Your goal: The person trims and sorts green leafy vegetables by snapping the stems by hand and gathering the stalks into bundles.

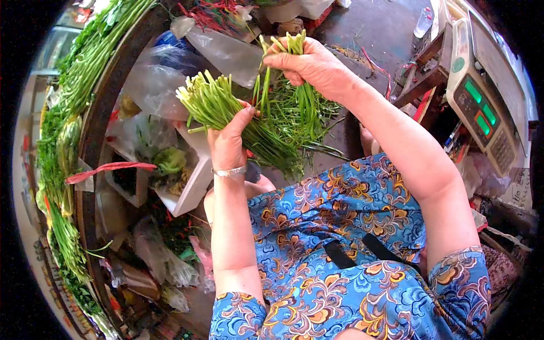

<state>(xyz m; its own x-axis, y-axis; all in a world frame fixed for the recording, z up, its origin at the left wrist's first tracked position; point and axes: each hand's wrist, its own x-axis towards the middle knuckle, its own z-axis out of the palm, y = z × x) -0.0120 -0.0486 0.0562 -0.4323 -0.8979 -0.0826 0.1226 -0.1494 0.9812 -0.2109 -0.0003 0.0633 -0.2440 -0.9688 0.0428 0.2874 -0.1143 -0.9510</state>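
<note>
My left hand (pixel 229 133) is closed around a thick bunch of thin green vegetable stems (pixel 212 102). Their pale cut ends point up and left, and the darker green part hangs down to the right. Higher up, my right hand (pixel 303 62) grips a smaller bunch of green stems (pixel 306 105) near its cut ends, with a few strands dangling beside it. The fingers of that hand are curled, and the two bunches are close together. Loose green trimmings (pixel 326 122) lie on the floor behind and below them. The exact kind of vegetable cannot be made out.
Leafy green bundles (pixel 90 68) line a curved shelf at the left. Clear plastic bags (pixel 221 54), a white foam box (pixel 190 181) and a red strip (pixel 110 170) lie below it. A digital scale (pixel 479 107) with lit green displays stands at the right, near a plastic bottle (pixel 423 22).
</note>
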